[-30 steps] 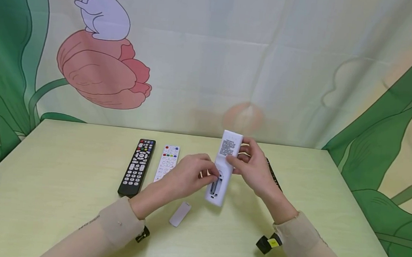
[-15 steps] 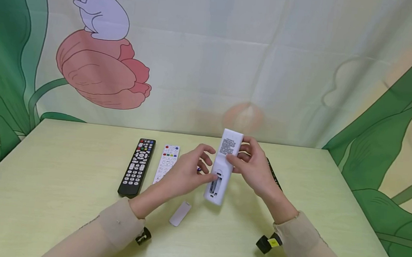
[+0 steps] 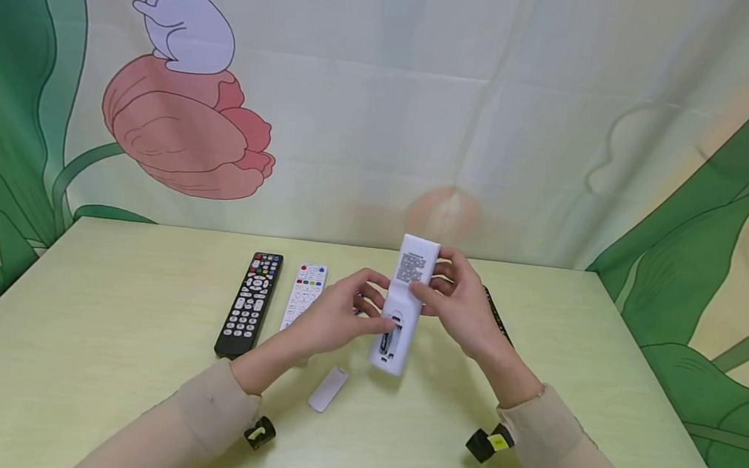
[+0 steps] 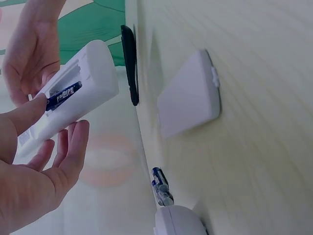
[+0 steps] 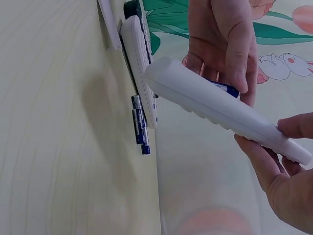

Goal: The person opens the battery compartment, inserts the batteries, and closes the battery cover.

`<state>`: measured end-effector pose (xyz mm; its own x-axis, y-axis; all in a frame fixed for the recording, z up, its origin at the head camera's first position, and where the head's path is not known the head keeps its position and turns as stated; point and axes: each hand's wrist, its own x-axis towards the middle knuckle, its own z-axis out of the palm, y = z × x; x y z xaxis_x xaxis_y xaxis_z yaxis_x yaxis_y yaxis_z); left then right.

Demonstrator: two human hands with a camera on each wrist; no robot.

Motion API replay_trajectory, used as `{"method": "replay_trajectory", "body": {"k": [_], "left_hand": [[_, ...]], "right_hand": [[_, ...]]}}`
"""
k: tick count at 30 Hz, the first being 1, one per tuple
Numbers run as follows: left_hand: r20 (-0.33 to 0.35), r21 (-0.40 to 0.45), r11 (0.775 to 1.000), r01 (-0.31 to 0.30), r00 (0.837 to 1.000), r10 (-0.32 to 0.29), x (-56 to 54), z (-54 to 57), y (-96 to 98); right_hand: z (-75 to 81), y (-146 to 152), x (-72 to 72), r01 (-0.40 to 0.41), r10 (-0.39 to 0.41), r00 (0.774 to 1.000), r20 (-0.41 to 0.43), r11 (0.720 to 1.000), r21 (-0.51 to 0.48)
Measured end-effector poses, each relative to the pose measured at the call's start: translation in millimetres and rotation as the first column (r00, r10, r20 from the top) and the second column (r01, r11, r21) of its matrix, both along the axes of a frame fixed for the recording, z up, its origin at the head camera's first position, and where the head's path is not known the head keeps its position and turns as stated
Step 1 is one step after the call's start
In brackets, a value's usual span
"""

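Head cam: my left hand (image 3: 339,314) just went from bunched fingertips to spread fingers, only thumb on battery (image 4: 67,94), so guessing that's pressing now, not pinching. Battery sits tilted in back of white remote (image 3: 402,301), between hands; right hand (image 3: 461,301) pinches its far end. Cover (image 3: 327,390) lies off, on bench (image 3: 409,445) below left hand.

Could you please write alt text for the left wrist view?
The right hand holds a white remote; the left thumb touches a battery tilted in its open compartment. Nearby lie a cover, loose batteries and other remotes.
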<state>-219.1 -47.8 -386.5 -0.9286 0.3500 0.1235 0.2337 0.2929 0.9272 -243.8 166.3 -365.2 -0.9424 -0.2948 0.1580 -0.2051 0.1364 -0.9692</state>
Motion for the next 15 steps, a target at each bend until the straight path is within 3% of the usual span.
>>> {"method": "replay_trajectory", "body": {"k": [15], "left_hand": [[0.109, 0.109, 0.994, 0.029, 0.993, -0.041, 0.6, 1.9, -4.5]], "right_hand": [[0.7, -1.2, 0.3, -0.038, 0.038, 0.999, 0.007, 0.999, -0.016]]}}
